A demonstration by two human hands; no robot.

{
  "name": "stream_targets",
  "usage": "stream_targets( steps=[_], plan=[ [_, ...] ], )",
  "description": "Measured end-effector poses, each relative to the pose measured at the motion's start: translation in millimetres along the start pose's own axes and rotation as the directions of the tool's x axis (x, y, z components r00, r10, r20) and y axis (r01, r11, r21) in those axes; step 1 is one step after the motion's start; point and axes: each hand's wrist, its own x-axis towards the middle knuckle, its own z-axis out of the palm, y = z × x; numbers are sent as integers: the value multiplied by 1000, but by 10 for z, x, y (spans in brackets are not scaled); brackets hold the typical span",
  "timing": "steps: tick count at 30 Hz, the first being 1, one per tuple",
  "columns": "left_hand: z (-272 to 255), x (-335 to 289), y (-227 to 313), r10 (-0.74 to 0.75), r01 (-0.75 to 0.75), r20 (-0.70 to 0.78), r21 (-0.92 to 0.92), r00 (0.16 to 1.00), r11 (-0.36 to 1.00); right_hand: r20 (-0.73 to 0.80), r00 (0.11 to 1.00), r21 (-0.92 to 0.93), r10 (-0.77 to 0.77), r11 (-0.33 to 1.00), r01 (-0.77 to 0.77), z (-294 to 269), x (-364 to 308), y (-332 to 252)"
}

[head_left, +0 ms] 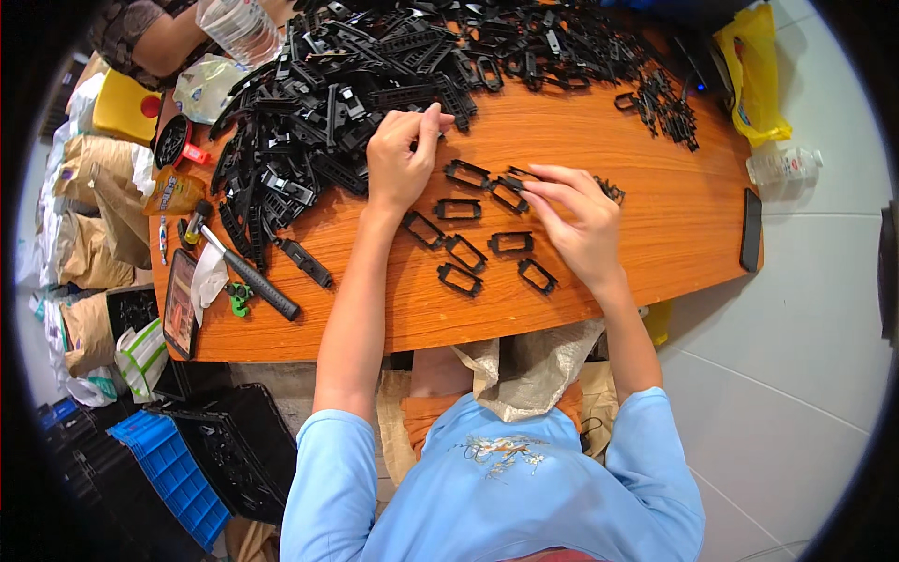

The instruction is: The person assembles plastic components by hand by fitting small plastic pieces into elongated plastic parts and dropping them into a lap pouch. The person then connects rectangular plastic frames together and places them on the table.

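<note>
Several small black rectangular plastic frames, one of them a plastic frame [458, 209] lying flat, are spread on the wooden table [637, 253] between my forearms. My right hand [582, 220] pinches another black plastic frame [518, 179] between thumb and fingertips, just above the loose ones. At the near edge of a large heap of black plastic parts [328, 103], my left hand [403, 159] is closed, its fingers curled in. Whatever it may hold is hidden by the hand.
A hammer [253, 276], a phone [181, 314] and a small green clip-like piece [240, 298] lie at the left. Smaller black parts [667, 112] are piled far right. A dark flat device [751, 229] rests by the right edge. Another person's arm [173, 37] shows far left.
</note>
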Motion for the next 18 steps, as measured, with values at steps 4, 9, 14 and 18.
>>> stream_targets(
  steps=[4,9,14,18],
  plan=[
    [-5,1,1,12,-12,-5,15,1000,1000,71,994,52,-87,995,84,318,202,-12],
    [-2,1,13,22,-21,-31,25,999,999,131,985,11,-114,994,113,467,202,36],
    [6,3,1,21,-20,-21,37,1000,999,117,984,-22,-131,991,135,506,205,67],
    [-3,-4,-1,14,-14,-11,48,1000,999,123,982,-53,-144,987,152,508,205,56]
  ],
)
